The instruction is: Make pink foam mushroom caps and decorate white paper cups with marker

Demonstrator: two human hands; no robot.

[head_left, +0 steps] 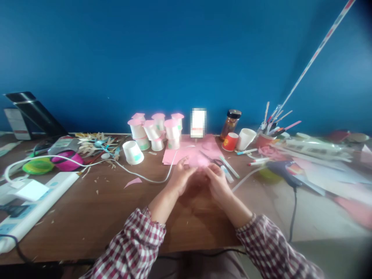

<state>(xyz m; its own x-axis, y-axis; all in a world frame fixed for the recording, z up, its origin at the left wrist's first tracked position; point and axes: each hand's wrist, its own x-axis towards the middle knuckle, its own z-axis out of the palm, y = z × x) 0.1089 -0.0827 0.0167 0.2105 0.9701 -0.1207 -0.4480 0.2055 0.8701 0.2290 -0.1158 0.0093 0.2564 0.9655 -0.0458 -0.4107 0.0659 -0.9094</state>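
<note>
A small piece of pink paper (198,160), blurred by motion, is raised above the table between my two hands. My left hand (182,176) grips its left edge, and the fingers of my right hand (216,179) pinch its right edge. Behind it lie pink paper sheets (174,155). Scissors (214,160) with dark handles rest just beyond my right hand, their blades over the sheets. Pens (231,167) lie to the right of them. A pink paper scrap (133,182) is on the table left of my left hand.
White paper cups (154,130) with pink paper tops stand stacked at the back; a single cup (133,152) is left of them. Right are a red cup (229,142), a jar (232,120) and a glue gun (283,172). A white cable (148,179) crosses from the power strip (58,188).
</note>
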